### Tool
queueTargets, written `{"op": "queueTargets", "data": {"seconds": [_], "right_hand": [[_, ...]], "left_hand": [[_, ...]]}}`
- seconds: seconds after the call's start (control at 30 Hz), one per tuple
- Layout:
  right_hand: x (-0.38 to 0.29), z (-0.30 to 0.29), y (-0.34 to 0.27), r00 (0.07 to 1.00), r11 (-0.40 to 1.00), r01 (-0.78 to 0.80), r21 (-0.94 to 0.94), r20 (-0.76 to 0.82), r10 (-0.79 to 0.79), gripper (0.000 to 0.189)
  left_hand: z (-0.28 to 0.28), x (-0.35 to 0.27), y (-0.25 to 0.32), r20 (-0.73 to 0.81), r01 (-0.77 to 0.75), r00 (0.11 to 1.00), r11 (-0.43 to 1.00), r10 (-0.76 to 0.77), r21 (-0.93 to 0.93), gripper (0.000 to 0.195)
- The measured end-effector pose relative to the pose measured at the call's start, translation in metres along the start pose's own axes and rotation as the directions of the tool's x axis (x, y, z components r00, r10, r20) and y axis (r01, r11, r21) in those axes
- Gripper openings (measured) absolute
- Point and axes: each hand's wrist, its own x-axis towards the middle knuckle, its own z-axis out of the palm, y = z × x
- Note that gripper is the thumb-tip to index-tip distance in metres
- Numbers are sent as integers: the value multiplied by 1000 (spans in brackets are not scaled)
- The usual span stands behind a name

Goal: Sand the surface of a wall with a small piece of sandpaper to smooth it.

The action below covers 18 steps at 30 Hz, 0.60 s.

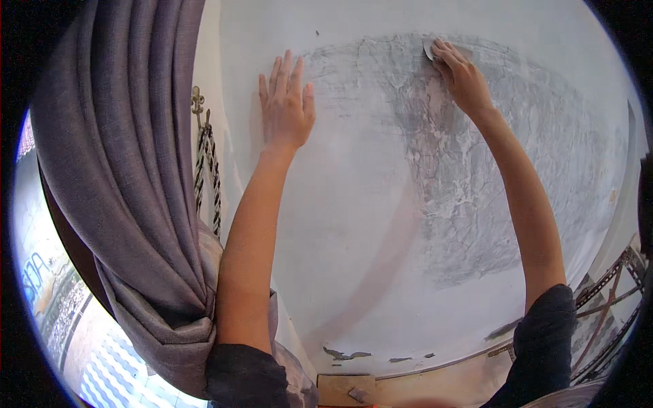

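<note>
My left hand [286, 104] rests flat against the white wall [347, 204], its fingers apart and nothing in it. To its right, higher up, my right hand [461, 76] presses a thin grey sheet [429, 50], sandpaper by its look, to the wall. Most of that sheet is hidden under the fingers. Beneath it spreads a large rough patch [469, 194] of grey, cracked plaster with flaking paint. The sheet sits near the patch's upper edge. Smoother white surface lies below my left hand.
A purple-grey curtain [127, 153] hangs at left, beside a metal hook [197, 99] with twisted cord [217, 178]. Peeled paint spots [347, 354] mark the lower wall. Below stands a wooden board [331, 385]. A perforated metal frame [602, 290] is at right.
</note>
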Motion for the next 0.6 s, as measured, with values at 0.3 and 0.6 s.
{"op": "queueTargets", "data": {"seconds": [0.3,0.6], "right_hand": [[34,73,-139,997,984,44,-175,-59,-55,39],[27,82,-173,975,975,223,18,-22,-223,31]], "left_hand": [[-6,-11,-6,46,132,990,991,-130,-22,51],[-11,-17,-15,115,43,992,991,-58,127,57]]}}
